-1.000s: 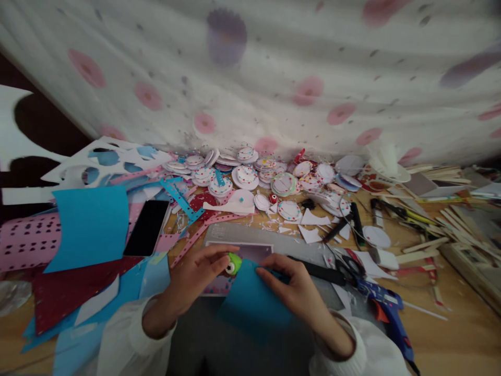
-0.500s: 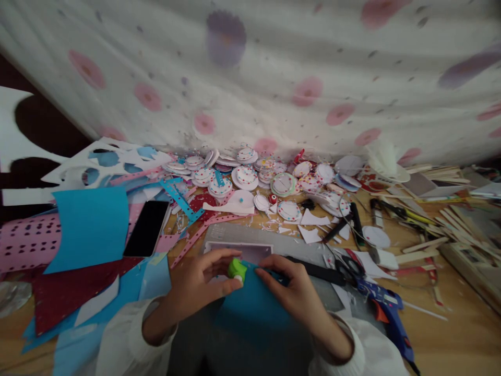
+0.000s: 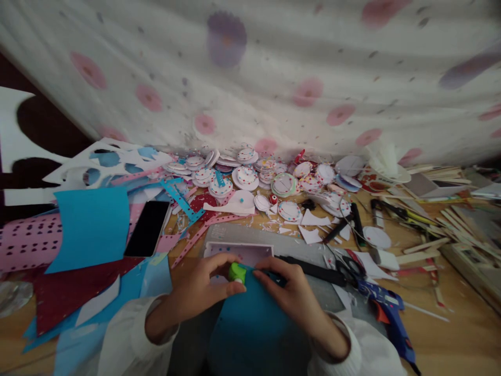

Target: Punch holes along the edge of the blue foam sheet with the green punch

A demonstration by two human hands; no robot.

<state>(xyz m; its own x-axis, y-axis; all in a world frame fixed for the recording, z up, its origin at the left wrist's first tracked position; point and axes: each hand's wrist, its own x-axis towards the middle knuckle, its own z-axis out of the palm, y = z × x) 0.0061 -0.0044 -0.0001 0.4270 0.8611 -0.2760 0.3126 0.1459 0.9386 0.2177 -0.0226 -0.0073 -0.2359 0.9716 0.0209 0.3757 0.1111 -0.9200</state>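
Observation:
Between the thumb and fingers of my left hand [image 3: 201,286] sits a small green craft punch [image 3: 237,271] with a white part at its lower side. A blue sheet [image 3: 252,308] has its upper edge against the punch and hangs down in front of me. My right hand [image 3: 287,284] pinches that sheet near its top edge, thumb against fingers, just right of the punch. Right behind both hands lies a shallow pale tray [image 3: 239,244] with small coloured bits in it. How far the sheet reaches into the punch is hidden.
A grey cutting mat [image 3: 235,232] lies underneath. To the left are a phone [image 3: 147,228], blue paper [image 3: 92,227] and pink punched paper [image 3: 29,240]. On the right lie scissors [image 3: 350,269], a blue glue gun [image 3: 385,303] and wooden sticks. Decorated white discs [image 3: 245,177] line the back.
The blue sheet has shifted and hangs a little lower and wider below my hands. Both hands keep their grip and have barely moved.

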